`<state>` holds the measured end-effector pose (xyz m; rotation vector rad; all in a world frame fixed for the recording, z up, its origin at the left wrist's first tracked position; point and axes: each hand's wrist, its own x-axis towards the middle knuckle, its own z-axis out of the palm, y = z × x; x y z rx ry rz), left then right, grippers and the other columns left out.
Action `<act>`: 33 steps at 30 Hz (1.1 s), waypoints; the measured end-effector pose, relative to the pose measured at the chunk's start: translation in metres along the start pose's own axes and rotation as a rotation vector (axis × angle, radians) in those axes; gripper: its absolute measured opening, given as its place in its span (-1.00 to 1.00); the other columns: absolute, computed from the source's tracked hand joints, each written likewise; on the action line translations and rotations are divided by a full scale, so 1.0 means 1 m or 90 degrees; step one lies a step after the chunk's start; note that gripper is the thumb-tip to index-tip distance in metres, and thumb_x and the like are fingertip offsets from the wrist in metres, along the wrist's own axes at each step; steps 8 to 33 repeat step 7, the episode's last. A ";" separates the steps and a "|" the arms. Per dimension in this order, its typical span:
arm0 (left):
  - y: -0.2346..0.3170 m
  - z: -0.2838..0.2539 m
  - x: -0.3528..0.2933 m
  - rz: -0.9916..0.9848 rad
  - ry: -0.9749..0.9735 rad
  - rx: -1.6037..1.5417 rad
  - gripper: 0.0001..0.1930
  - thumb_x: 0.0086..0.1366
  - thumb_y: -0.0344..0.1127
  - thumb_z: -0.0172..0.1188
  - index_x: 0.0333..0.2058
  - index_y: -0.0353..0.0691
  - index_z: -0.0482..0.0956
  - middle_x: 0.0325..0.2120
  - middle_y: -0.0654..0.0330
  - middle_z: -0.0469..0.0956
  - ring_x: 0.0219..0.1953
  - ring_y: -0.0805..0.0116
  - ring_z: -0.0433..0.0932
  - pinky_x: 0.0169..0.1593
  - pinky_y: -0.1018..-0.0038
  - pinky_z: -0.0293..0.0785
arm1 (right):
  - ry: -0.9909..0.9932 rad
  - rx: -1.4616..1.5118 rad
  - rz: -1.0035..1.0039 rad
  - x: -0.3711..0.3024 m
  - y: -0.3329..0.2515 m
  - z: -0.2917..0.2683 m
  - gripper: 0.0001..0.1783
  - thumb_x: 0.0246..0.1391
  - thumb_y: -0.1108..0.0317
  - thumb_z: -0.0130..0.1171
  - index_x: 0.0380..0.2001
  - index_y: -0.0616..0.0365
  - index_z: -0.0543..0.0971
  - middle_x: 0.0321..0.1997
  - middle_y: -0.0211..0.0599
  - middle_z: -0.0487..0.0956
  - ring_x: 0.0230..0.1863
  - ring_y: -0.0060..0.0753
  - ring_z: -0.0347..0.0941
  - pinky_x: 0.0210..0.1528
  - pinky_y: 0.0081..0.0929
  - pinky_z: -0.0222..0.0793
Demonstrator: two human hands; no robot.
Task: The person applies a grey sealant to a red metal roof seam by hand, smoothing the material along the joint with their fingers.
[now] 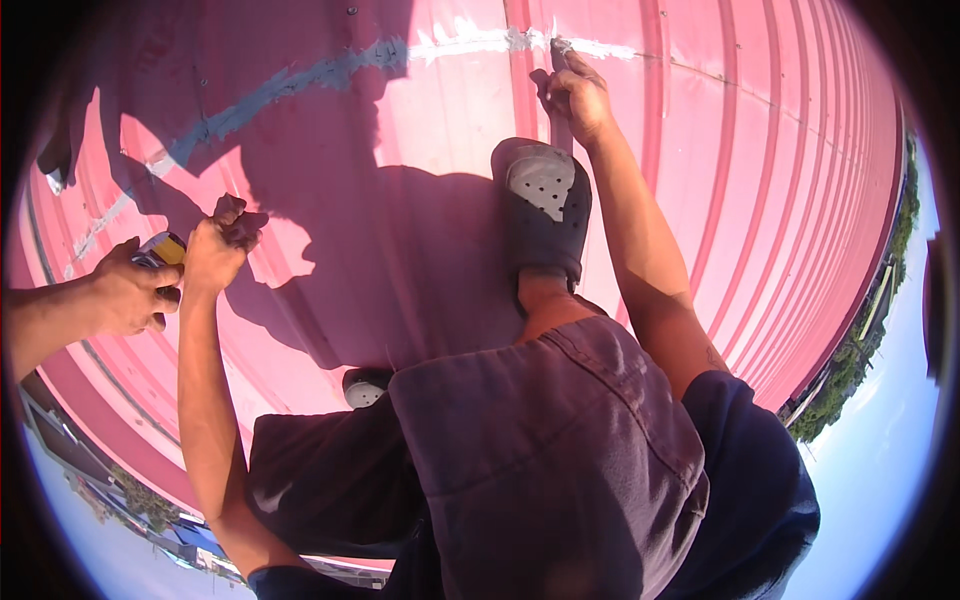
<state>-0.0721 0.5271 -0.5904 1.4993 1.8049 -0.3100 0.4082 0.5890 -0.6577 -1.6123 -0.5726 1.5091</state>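
Observation:
My right hand (580, 98) reaches far forward with its fingers closed, pressed to a pale grey sealant strip (470, 42) smeared along the seam of a pink-red metal roof (440, 120). A small dark tip shows at its fingers; its kind is not clear. On the left, my left hand (216, 250) is raised over the roof, its fingers curled in shadow around a dark crumpled shape I cannot make out. Right beside it, another person's hand (128, 292) comes in from the left edge. That hand holds a small can (162, 250) with a yellow and dark label.
Raised ribs and screw heads run across the roof. My dark clog (545, 205) is planted on it below my right hand; another clog (366, 387) shows further left. The roof edge (850, 330) drops off toward trees on the right. Shadows cover the middle.

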 end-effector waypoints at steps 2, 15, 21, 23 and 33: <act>-0.016 0.005 0.003 0.029 0.011 -0.038 -0.48 0.10 -0.36 0.34 0.06 -0.40 0.52 -0.20 -0.03 0.67 -0.16 0.24 0.67 -0.04 0.44 0.52 | -0.026 -0.048 0.001 0.006 0.002 -0.005 -0.07 -0.12 0.58 0.02 0.41 0.33 0.00 -0.54 -0.40 0.48 -0.55 -0.57 0.37 -0.46 -0.57 0.33; -0.020 0.010 0.009 0.045 0.024 -0.055 -0.44 0.10 -0.33 0.35 0.10 -0.36 0.51 -0.15 -0.09 0.65 -0.08 0.19 0.66 0.02 0.41 0.52 | 0.006 -0.326 -0.073 0.015 0.009 -0.005 -0.11 -0.09 0.48 0.16 0.39 0.21 0.16 -0.55 -0.28 0.58 -0.60 -0.47 0.43 -0.47 -0.50 0.41; -0.020 0.010 0.009 0.045 0.024 -0.055 -0.44 0.10 -0.33 0.35 0.10 -0.36 0.51 -0.15 -0.09 0.65 -0.08 0.19 0.66 0.02 0.41 0.52 | 0.006 -0.326 -0.073 0.015 0.009 -0.005 -0.11 -0.09 0.48 0.16 0.39 0.21 0.16 -0.55 -0.28 0.58 -0.60 -0.47 0.43 -0.47 -0.50 0.41; -0.020 0.010 0.009 0.045 0.024 -0.055 -0.44 0.10 -0.33 0.35 0.10 -0.36 0.51 -0.15 -0.09 0.65 -0.08 0.19 0.66 0.02 0.41 0.52 | 0.006 -0.326 -0.073 0.015 0.009 -0.005 -0.11 -0.09 0.48 0.16 0.39 0.21 0.16 -0.55 -0.28 0.58 -0.60 -0.47 0.43 -0.47 -0.50 0.41; -0.020 0.010 0.009 0.045 0.024 -0.055 -0.44 0.10 -0.33 0.35 0.10 -0.36 0.51 -0.15 -0.09 0.65 -0.08 0.19 0.66 0.02 0.41 0.52 | 0.006 -0.326 -0.073 0.015 0.009 -0.005 -0.11 -0.09 0.48 0.16 0.39 0.21 0.16 -0.55 -0.28 0.58 -0.60 -0.47 0.43 -0.47 -0.50 0.41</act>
